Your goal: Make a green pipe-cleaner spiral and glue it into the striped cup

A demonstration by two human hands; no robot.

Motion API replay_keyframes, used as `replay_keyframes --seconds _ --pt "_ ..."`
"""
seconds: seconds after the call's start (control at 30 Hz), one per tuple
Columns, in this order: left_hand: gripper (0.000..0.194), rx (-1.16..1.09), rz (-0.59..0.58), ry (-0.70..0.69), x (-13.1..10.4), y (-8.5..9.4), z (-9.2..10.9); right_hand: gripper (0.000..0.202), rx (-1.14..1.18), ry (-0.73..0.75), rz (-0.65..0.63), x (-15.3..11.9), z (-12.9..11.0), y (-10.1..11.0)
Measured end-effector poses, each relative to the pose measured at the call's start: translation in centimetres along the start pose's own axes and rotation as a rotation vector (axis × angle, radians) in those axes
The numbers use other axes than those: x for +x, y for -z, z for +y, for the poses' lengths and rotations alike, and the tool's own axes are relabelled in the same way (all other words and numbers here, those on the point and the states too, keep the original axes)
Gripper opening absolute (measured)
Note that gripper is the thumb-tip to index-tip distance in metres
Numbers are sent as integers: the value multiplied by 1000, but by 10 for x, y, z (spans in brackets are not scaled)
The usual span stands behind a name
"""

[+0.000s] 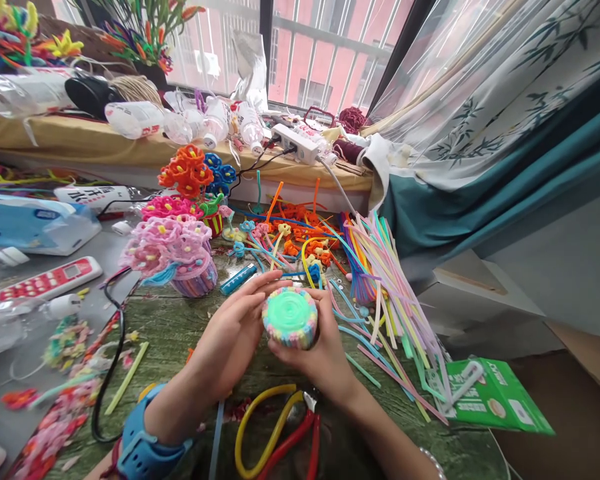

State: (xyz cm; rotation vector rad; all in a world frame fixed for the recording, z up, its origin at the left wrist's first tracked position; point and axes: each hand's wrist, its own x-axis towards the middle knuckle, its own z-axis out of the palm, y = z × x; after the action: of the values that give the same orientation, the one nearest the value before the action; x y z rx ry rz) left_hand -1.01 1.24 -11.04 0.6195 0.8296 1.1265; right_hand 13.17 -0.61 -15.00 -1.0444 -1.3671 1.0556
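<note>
A small round pot-like piece, with a mint-green spiral face and pastel, bumpy sides, is gripped in my right hand. The right thumb lies along its front and the fingers curve behind it. My left hand is cupped at its left side, fingers stretched out behind it; whether they press on it I cannot tell. Below my hands lie pliers with red and yellow handles. Beyond my left fingers stands a striped pot with pink pipe-cleaner flowers, next to a blue cylinder.
Bundled pipe cleaners spread at the right, near a green packet. Orange pipe-cleaner pieces lie behind my hands. A black cable, a tissue pack and a power strip lie left. Bottles line the sill.
</note>
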Motion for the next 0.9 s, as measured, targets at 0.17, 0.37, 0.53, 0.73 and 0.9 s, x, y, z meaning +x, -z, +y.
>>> replay_keyframes --seconds 0.17,0.37,0.53,0.73,0.9 --pt "33 151 -25 -60 0 3 0 61 128 -62 -26 5 -1 3" --pt "42 216 -122 -109 0 6 -2 62 48 -17 -59 6 2 8" --pt "59 335 -151 -135 -1 5 0 61 -46 5 -79 6 0 13" --pt "56 476 -78 -206 -4 2 -9 66 -71 66 -112 5 4 13" --pt "40 504 22 -275 -3 2 -17 66 -76 50 -150 1 6 8"
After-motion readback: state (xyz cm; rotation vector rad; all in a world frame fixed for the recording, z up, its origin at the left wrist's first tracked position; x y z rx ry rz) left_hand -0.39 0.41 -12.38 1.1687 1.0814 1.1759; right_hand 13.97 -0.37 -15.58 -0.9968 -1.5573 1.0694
